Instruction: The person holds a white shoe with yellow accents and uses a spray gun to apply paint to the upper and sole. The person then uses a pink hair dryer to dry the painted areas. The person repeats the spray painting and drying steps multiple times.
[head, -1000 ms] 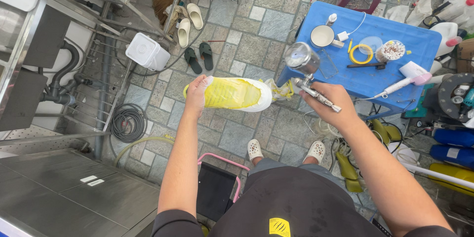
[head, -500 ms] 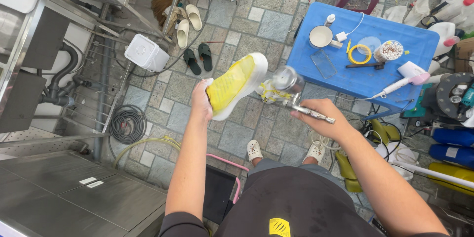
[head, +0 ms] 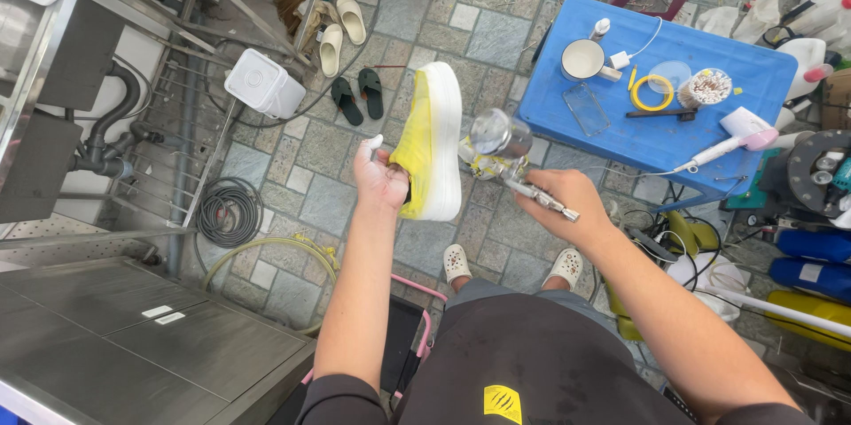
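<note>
The blue plastic tabletop (head: 709, 137) is cut off by nothing but clutter, its right end crowded by gear hard to identify. Over the stone-tiled floor (head: 496, 35), the yellow shoe (head: 432, 137) with thick white sole stands on end, heel buried in the clamped left hand (head: 379, 179). The right hand (head: 567, 199) grips a metal airbrush (head: 505, 159); its glass cup blurs, nozzle hidden.

A stone-tiled floor (head: 319, 150) holds a blue plastic table (head: 762, 79), with steel counters (head: 133, 336) at left.
</note>
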